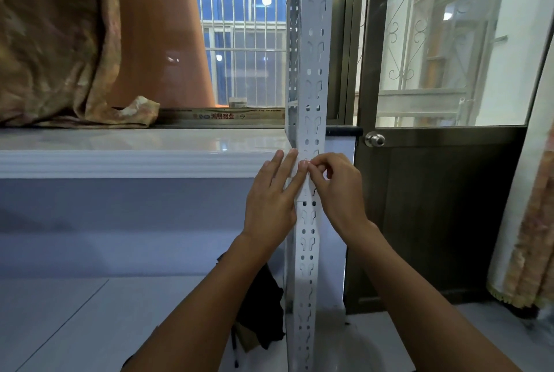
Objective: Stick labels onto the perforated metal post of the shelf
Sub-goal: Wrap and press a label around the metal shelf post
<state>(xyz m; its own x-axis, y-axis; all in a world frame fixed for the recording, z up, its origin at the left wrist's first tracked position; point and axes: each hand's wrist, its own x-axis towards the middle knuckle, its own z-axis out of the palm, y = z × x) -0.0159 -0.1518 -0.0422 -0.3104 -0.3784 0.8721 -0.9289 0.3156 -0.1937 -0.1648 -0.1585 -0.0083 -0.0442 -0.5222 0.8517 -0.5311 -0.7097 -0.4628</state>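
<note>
Right now, in the head view, I have both hands meeting on the perforated metal post [311,77], which runs as a long vertical strip just right of the frame's center. My left hand [274,194] lies with fingers spread flat and nearly straight, tips against the post's left edge beside the white shelf [120,161]. My right hand [335,188] is curled, thumb and forefinger pinched narrow on what looks like a small reddish label [305,161], though it is too small to be sure. That label sits at the fingertips, touching the post's face. The right hand is nearer, so I judge pressing along the post's long axis falls to it.
</note>
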